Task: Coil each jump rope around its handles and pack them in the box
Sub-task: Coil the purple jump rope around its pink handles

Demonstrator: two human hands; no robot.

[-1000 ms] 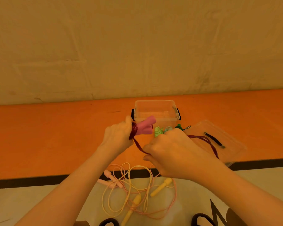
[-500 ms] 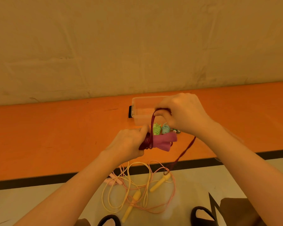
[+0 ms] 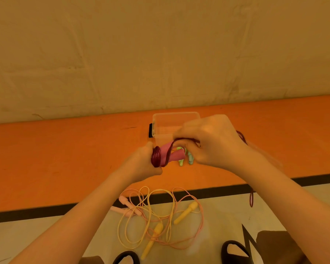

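Observation:
My left hand [image 3: 141, 164] grips the pink handles [image 3: 171, 153] of a jump rope, held together above the orange floor. Several turns of dark red cord [image 3: 156, 156] are coiled around the handles beside my thumb. My right hand [image 3: 211, 143] pinches the same cord just right of the handles, and a loose strand trails off behind the right wrist. A clear plastic box [image 3: 176, 121] stands on the floor behind my hands. A coiled green rope bundle [image 3: 188, 159] lies under my right hand, mostly hidden.
A yellow jump rope [image 3: 185, 212] and a pale pink jump rope [image 3: 128, 205] lie tangled on the floor near my feet. A black line [image 3: 36, 211] divides the orange floor from the pale floor. Black slippers [image 3: 234, 251] show at the bottom edge.
My right hand has carried the red cord around the pink handles, from below them to over them and now beside them. More turns sit on the coil. My left hand kept its hold.

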